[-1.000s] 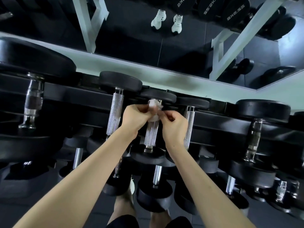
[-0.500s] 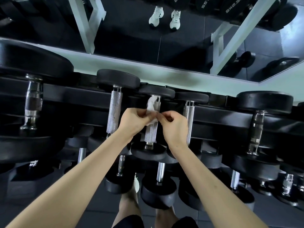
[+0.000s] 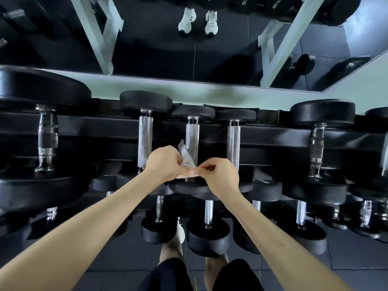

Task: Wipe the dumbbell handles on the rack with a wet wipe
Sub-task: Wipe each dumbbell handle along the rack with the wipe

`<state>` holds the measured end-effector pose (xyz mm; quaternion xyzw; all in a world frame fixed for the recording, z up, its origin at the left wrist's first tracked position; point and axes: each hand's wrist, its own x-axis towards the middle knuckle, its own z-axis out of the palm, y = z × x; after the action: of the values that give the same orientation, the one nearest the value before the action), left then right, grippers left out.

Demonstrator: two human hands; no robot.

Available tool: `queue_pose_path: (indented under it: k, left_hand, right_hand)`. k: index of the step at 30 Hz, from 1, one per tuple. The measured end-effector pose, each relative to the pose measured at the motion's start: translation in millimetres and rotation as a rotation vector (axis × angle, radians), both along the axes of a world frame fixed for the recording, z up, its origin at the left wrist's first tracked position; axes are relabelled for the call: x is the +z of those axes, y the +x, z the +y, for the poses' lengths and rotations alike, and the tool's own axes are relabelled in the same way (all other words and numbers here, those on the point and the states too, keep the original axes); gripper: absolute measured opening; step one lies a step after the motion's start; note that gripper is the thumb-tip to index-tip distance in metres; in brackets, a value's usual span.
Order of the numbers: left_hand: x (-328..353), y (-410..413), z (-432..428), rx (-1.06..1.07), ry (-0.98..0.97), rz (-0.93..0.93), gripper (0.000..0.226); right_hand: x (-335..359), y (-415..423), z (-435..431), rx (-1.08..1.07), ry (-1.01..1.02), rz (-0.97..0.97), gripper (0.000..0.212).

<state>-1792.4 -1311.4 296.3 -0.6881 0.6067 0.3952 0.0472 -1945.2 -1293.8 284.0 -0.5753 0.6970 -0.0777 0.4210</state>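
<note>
Head view | left hand (image 3: 165, 162) and right hand (image 3: 220, 175) each pinch an end of the wipe (image 3: 185, 156), stretched against the near end of the middle handle (image 3: 192, 137) on the rack (image 3: 84, 127) | tip: pull it taut, wrap round, run the whole knurled length.

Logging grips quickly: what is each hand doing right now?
Left hand: pinches the wipe at the handle.
Right hand: pinches the same wipe's other end.

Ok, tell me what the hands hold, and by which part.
The wet wipe: left hand pinches its left side, right hand its lower right end, at the middle handle.
</note>
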Motion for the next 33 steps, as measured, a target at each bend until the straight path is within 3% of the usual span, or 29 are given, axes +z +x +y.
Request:
queue_pose_path:
  k: [2,4,6,8,10,14,18,21,23,25,28,31,33]
  left_hand:
    - [11.9,2.1,-3.9,-0.01,-0.045,-0.02,0.068]
    - [21.4,4.8,-4.4,-0.029,-0.083,-0.009,0.055]
    - [28.9,5.7,-6.0,-0.038,-0.09,0.112,0.03]
    - [34.5,5.9,-9.4,-0.02,-0.066,0.279,0.024]
    - [39.1,3.7,-13.9,-0.012,-0.067,0.371,0.02]
    - [40.8,1.6,-17.0,0.157,-0.05,0.47,0.019]
    - [36.2,6.5,-22.8,0.338,-0.394,0.188,0.033]
    - [36.4,3.0,-41.1,0.364,-0.419,0.061,0.056]
    - [34.1,0.4,-56.9,0.306,-0.39,-0.052,0.059]
    - [36.0,-0.5,-66.4,0.287,-0.394,-0.102,0.058]
    - [38.5,-2.6,-66.2,0.244,-0.417,-0.077,0.057]
    - [40.1,-5.0,-64.7,0.199,-0.452,-0.029,0.043]
    - [43.6,-5.9,-67.0,0.195,-0.44,-0.024,0.036]
  right_hand:
    - [5.5,-1.0,1.3,-0.086,-0.018,-0.086,0.008]
    - [12.7,-2.2,4.5,-0.129,-0.084,-0.204,0.01]
    - [20.9,-2.5,7.7,-0.104,-0.14,-0.369,0.021]
    - [27.8,-3.3,9.7,-0.065,-0.118,-0.515,0.039]
    - [31.3,-4.3,10.5,-0.064,-0.103,-0.553,0.045]
    - [34.3,-3.8,12.9,-0.198,-0.176,-0.488,0.028]
    - [23.3,-5.6,2.9,-0.442,-0.254,-0.283,0.019]
    - [16.3,-2.2,-12.6,-0.422,-0.177,-0.238,0.01]
    - [10.8,5.6,-23.1,-0.405,-0.073,-0.302,0.02]
    - [7.3,13.6,-32.9,-0.426,0.081,-0.436,0.008]
    - [-2.6,18.5,-42.3,-0.442,0.3,-0.701,0.036]
    - [-3.8,19.1,-47.4,-0.297,0.357,-0.749,0.02]
    - [-4.7,20.8,-48.5,-0.31,0.336,-0.735,0.009]
